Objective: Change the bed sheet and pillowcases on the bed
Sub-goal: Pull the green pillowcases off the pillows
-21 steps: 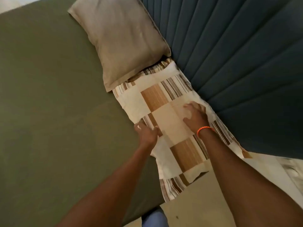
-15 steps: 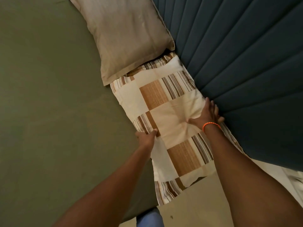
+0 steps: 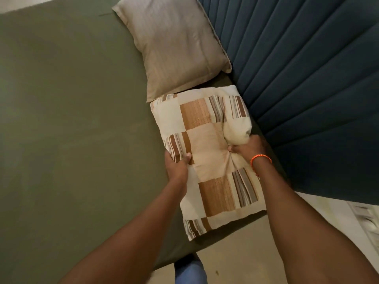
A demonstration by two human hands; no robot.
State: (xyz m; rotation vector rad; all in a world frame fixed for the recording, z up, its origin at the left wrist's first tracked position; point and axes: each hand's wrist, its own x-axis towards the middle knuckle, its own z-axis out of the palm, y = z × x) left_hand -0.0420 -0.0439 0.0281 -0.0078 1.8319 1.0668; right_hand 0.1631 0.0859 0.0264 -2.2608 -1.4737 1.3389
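Patchwork pillow (image 3: 207, 160) lies at near right corner of olive sheet (image 3: 71, 130), far end just beside beige pillow (image 3: 174, 46), right edge near blue headboard (image 3: 307, 78). Left hand (image 3: 177, 167) grips its left edge; right hand (image 3: 249, 147) bunches its right-side fabric. Broad bare sheet lies to left.

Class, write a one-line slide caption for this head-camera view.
Both hands, left hand and right hand, grip the patchwork pillow on the green sheet, beside the beige pillow.
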